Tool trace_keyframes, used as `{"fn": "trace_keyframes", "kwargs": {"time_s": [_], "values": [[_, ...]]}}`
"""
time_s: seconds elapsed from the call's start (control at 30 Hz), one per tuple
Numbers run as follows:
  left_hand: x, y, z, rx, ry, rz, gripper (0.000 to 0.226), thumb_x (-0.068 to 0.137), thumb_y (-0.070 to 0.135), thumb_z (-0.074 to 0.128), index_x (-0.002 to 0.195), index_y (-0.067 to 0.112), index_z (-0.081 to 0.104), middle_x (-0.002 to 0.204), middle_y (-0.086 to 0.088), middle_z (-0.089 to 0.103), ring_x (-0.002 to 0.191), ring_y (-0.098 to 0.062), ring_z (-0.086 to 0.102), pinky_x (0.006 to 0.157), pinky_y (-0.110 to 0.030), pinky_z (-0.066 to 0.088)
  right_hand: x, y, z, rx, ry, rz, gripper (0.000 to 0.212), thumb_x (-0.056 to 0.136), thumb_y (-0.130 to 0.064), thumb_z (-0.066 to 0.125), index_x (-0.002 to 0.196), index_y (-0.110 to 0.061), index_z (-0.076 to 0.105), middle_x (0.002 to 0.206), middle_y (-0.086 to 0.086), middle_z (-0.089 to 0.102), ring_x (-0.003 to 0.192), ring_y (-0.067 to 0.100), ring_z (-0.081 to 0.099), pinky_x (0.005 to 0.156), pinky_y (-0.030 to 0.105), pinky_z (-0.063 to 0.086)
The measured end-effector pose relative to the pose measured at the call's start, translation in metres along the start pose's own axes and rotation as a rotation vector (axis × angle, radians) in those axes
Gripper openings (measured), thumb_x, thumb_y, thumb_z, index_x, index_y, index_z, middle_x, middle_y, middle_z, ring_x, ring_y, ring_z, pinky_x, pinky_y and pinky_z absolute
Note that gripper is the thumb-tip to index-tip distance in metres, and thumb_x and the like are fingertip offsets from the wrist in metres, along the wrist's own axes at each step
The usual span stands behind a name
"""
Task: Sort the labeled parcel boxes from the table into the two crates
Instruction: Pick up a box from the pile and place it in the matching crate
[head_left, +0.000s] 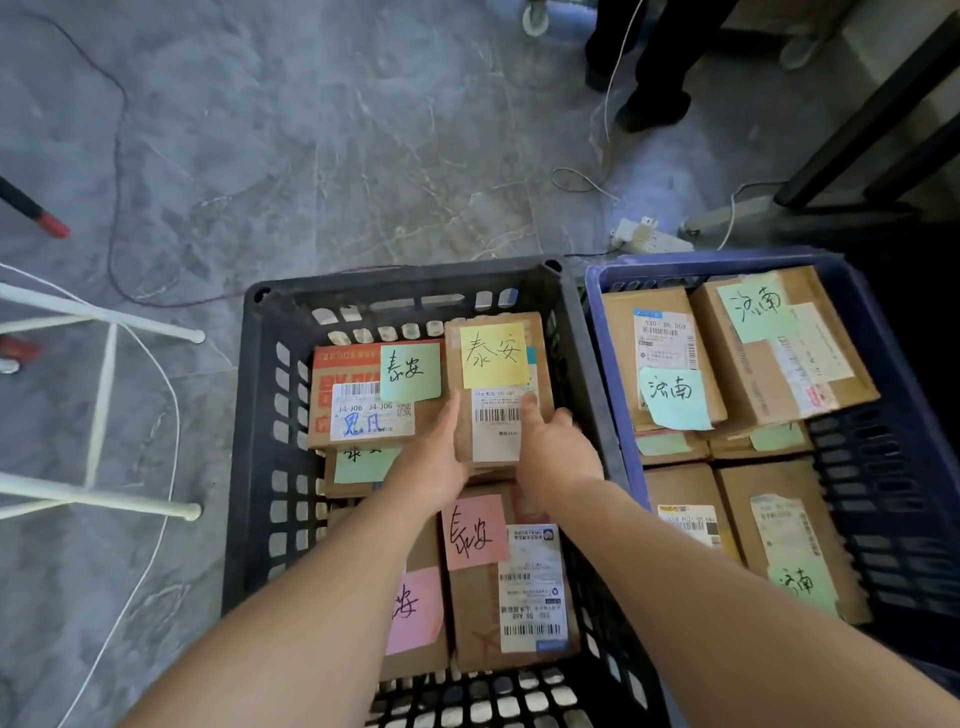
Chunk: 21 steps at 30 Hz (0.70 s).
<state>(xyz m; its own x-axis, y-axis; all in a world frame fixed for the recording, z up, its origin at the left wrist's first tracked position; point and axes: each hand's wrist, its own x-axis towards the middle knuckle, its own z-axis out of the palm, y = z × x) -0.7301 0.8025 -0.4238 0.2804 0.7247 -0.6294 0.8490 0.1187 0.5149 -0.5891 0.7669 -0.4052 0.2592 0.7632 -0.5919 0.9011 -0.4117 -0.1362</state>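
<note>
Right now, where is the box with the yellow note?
Head view: the yellow-note box is in the black crate, far right corner, gripped by the left hand and right hand, beside the orange-printed box.

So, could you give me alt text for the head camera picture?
The left hand and right hand hold a parcel with a yellow note in a black crate of parcels; a blue crate beside it holds more.

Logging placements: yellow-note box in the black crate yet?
In: yellow-note box is inside the black crate walls; left hand, right hand grip it.

Bare left hand (435, 460), bare right hand (557, 451)
</note>
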Motion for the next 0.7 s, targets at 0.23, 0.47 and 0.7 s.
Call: {"fn": "trace_keyframes", "kwargs": {"time_s": [0.23,0.47,0.7], "values": [[0.003,-0.003,0.011,0.057,0.027,0.058,0.094,0.091,0.018,0.059,0.151,0.038,-0.011,0.153,-0.001,0.033,0.116,-0.025,0.054,0.092,-0.039,0.049,0.001,-0.009,0.015,-0.05,0.048,0.032,0.088,0.086,-0.012,0.059,0.15,-0.011,0.0,0.138,0.021,0.023,0.125,0.034,0.033,0.089,0.037,0.047],[-0.003,-0.003,0.015,0.043,0.015,0.058,0.089,0.091,0.023,0.061,0.154,0.024,-0.001,0.157,-0.004,0.025,0.13,-0.026,0.044,0.103,-0.042,0.042,-0.009,-0.012,0.013,-0.105,0.061,0.036,0.085,0.086,-0.015,0.059,0.149,-0.006,0.004,0.139,0.023,0.023,0.128,0.035,0.029,0.088,0.034,0.047],[0.013,0.002,0.023,0.175,0.023,0.066,0.091,0.093,0.022,0.058,0.152,0.024,-0.012,0.158,-0.005,0.013,0.125,-0.027,0.046,0.08,-0.031,0.041,0.004,-0.014,0.019,-0.357,0.183,-0.086,0.065,0.093,-0.018,0.048,0.145,0.006,0.016,0.145,0.024,0.021,0.13,0.035,0.027,0.103,0.039,0.036]]}}
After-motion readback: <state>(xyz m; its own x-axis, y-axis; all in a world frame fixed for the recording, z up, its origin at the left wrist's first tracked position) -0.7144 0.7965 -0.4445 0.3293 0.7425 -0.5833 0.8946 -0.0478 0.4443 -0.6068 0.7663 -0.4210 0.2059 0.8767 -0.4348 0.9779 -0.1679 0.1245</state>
